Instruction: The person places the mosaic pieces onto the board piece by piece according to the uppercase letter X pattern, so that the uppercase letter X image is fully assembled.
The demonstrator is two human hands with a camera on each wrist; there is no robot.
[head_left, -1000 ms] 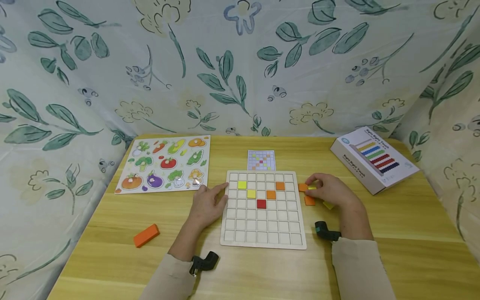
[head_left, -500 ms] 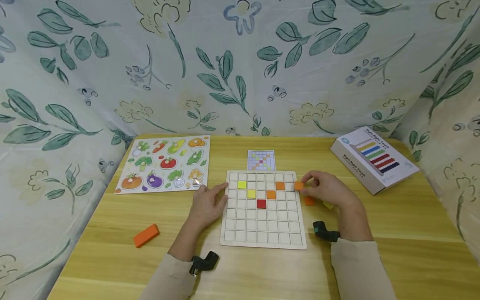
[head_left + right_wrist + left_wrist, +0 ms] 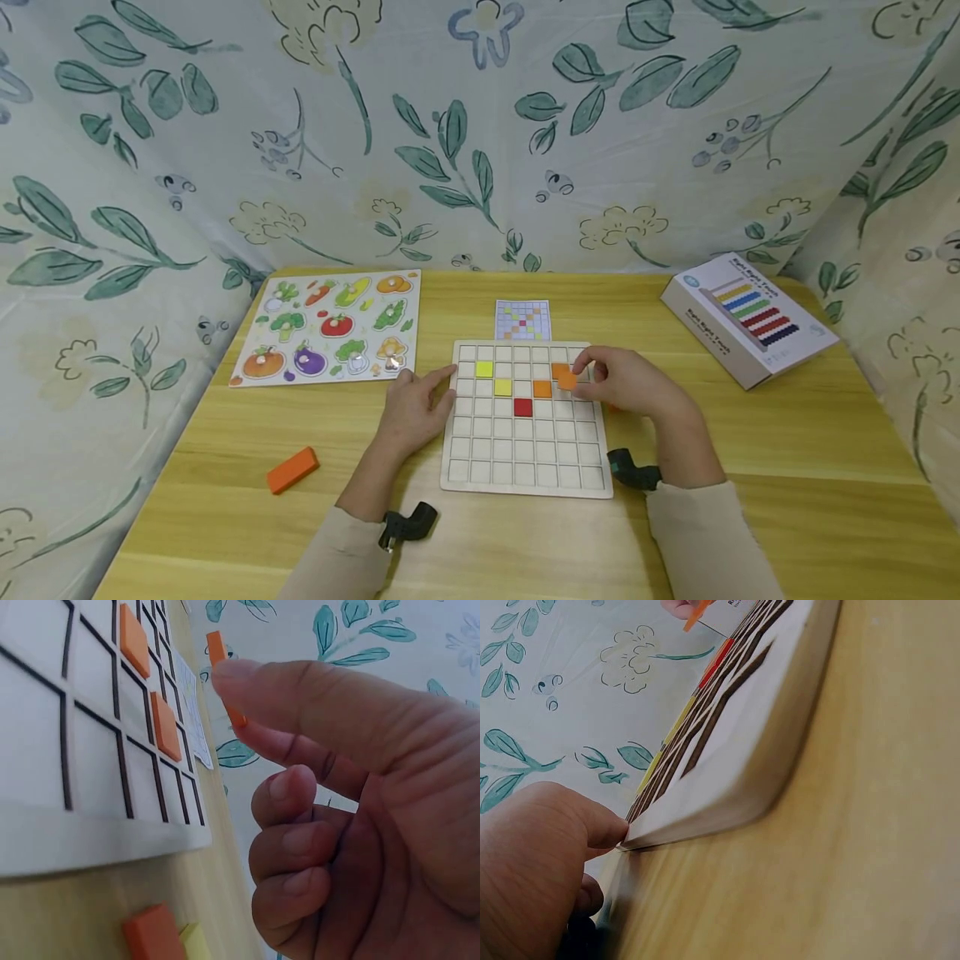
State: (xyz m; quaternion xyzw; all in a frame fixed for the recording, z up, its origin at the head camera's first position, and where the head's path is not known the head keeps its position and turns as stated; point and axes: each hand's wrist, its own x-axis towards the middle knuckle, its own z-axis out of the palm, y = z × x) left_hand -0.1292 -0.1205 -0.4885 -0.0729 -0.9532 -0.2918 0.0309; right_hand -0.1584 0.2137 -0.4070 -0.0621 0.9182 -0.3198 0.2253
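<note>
A white wooden grid board (image 3: pixel 525 454) lies on the table. Bright yellow (image 3: pixel 484 369) and paler yellow (image 3: pixel 502 387) tiles, a red tile (image 3: pixel 522 407) and two orange tiles (image 3: pixel 166 726) sit in its squares. Between thumb and index finger my right hand (image 3: pixel 630 381) pinches another orange tile (image 3: pixel 217 646), raised over the board's upper right part; its other fingers are curled in. My left hand (image 3: pixel 411 415) touches the board's left edge with its fingertips, as the left wrist view (image 3: pixel 532 862) also shows.
A small pattern card (image 3: pixel 522 320) lies behind the board. The vegetable puzzle (image 3: pixel 330 329) is back left, a white box (image 3: pixel 750 321) back right, an orange block (image 3: pixel 292 471) front left. Orange (image 3: pixel 154 934) and yellow (image 3: pixel 195 943) pieces lie beside the board's right edge.
My right hand has picked up an orange tile from the pieces right of the board and carried it left over the grid. My left hand has stayed in place.
</note>
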